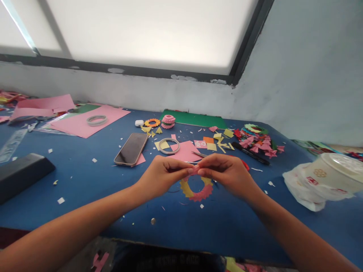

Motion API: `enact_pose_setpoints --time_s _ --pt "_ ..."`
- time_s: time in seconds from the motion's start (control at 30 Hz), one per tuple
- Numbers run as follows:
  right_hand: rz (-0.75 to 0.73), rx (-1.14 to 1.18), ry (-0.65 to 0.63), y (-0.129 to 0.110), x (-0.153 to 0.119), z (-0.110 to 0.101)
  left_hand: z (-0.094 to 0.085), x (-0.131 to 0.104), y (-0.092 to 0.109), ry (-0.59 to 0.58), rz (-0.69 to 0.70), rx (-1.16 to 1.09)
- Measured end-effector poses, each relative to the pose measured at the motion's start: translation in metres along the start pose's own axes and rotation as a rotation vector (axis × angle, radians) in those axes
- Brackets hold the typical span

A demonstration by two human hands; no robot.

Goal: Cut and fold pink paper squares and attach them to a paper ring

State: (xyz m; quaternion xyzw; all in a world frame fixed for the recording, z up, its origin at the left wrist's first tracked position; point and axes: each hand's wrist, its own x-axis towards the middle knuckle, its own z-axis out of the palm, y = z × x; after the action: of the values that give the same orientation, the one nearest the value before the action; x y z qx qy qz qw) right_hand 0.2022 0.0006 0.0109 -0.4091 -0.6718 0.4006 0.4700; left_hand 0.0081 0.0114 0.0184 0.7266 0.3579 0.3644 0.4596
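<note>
A pink and yellow paper ring (202,196) with a toothed outer edge hangs upright above the blue table. My left hand (166,172) pinches its top from the left, thumb against fingers. From the right, my right hand (227,172) pinches the same pink top part, its fingertips almost meeting the left ones. The exact fold between the fingertips is hidden. Just behind the hands lie scissors (199,154), mostly covered by my right hand, and a sheet of pink paper (185,151). A roll of tape (169,146) lies beside that sheet.
A phone (131,149) lies left of the hands, a dark block-shaped object (25,175) farther left. Behind are an orange paper ring (152,122) and a pink stacked paper piece (168,121). At right are a black marker (251,153), folded paper pieces (262,143) and a bagged cup (320,179).
</note>
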Motion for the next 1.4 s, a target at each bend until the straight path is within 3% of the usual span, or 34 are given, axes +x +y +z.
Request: enact_pose_setpoints --time_s 0.3,0.53,0.63,0.7,0.83,0.9,0.97,1.1,1.27,1.4 --pt "0.023 -0.019 0.084 -0.009 -0.002 -0.001 -0.002 -0.003 0.004 0.052 0.082 -0.025" --pt "-0.097 -0.048 0.141 -0.006 -0.008 0.005 0.001 -0.006 -0.001 0.113 0.202 0.094" --pt "-0.221 -0.108 0.134 -0.007 -0.011 0.005 0.001 -0.007 0.001 0.16 0.4 0.203" --pt "-0.357 -0.183 0.129 -0.01 -0.013 0.004 -0.001 -0.008 0.004 0.176 0.618 0.319" --pt "-0.792 -0.397 0.153 -0.021 -0.016 0.005 -0.006 -0.01 0.009 0.153 1.011 0.531" --pt "-0.953 -0.517 0.184 -0.026 -0.017 0.007 -0.01 -0.012 0.012 0.163 1.115 0.608" --pt "-1.018 -0.62 0.203 -0.03 -0.019 0.008 -0.014 -0.014 0.015 0.168 1.18 0.68" --pt "-1.082 -0.71 0.177 -0.032 -0.024 0.008 -0.017 -0.018 0.016 0.12 1.233 0.765" --pt "-1.108 -0.837 0.157 -0.034 -0.032 0.002 -0.012 -0.019 0.016 0.155 1.32 0.757" --pt "-1.111 -0.94 0.219 -0.034 -0.037 0.0 -0.007 -0.022 0.023 0.214 1.163 0.712"
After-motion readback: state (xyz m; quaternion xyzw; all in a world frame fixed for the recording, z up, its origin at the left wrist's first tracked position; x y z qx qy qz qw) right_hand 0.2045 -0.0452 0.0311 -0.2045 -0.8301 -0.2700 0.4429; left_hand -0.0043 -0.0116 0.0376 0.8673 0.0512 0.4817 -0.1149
